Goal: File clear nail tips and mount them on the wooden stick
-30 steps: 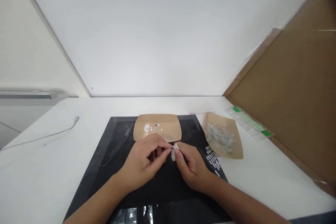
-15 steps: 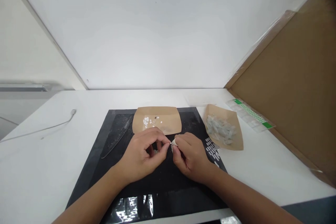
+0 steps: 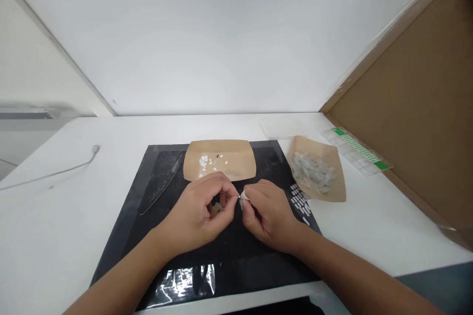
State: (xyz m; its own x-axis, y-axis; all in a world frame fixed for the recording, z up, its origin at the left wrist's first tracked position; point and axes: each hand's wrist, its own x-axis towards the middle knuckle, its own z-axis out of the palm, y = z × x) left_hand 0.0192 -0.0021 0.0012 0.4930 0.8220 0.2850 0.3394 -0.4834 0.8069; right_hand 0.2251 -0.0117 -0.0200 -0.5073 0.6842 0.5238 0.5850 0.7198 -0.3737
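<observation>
Above the middle of the black mat (image 3: 236,261), my left hand (image 3: 203,209) and my right hand (image 3: 269,214) meet fingertip to fingertip. Thumb and forefinger of each are pinched together on a tiny dark, shiny piece (image 3: 239,198), too small to name. A whitish cover (image 3: 244,195) shows at the tip of my right forefinger. Under the curled fingers of my left hand, some pale small things (image 3: 219,206) are partly visible; whether they are held I cannot tell.
Beyond my hands, a brown paper tray (image 3: 240,155) carries small white bits. Another paper tray (image 3: 338,187), at right, holds many clear little packets. Rows of white strips (image 3: 300,199) lie on the mat's right edge. A green-marked clear plastic strip (image 3: 358,150) rests by the cardboard wall (image 3: 406,108).
The view has tilted slightly, so the table sits higher in the picture. Both hands keep their pinch at the same place, with only slight finger movement.
</observation>
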